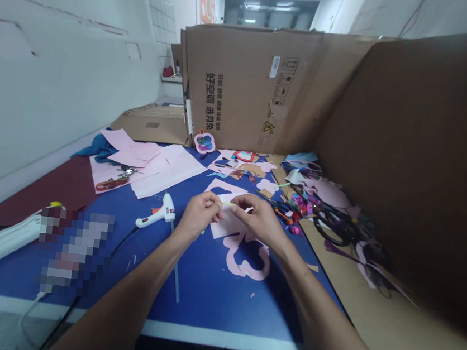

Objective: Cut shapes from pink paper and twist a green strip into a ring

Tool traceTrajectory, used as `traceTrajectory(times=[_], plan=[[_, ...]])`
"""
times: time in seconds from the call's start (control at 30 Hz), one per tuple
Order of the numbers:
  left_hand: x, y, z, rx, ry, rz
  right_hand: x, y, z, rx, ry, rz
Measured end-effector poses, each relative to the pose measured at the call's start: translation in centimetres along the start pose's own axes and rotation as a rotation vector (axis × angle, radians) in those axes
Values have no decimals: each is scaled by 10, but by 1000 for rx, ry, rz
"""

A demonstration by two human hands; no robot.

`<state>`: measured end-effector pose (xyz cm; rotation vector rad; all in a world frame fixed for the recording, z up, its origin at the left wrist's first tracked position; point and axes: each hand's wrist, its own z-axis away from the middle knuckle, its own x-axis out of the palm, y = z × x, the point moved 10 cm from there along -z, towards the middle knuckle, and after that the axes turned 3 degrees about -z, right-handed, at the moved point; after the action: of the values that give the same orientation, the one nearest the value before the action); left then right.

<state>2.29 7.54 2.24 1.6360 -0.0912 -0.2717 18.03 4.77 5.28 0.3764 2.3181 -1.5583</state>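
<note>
Brown cardboard box (242,97) printed "好空调 选月兔", hands (215,209) pinching a yellow-green strip (227,203) between them

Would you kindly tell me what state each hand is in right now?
Left hand: fingers closed, pinching one end of a yellow strip.
Right hand: fingers closed on the strip's other end.
</note>
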Motion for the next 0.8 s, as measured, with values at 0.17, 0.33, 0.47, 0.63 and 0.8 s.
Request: traceTrajectory(times=[0.17,0.33,0.47,0.63,0.8], plan=[[16,-8,1,-22,-99,-5,-1,0,-1,20,19,-44],[14,-12,0,-43,-73,-2,-5,7,-1,49,32,-17],[11,-10,0,-36,-59,-25,0,7,-1,27,-4,-8],[17,-7,0,-24,-116,-35,1,14,-3,66,-21,-8],[13,-8,-1,-28,-81,-27,7,17,-2,102,-83,-76]])
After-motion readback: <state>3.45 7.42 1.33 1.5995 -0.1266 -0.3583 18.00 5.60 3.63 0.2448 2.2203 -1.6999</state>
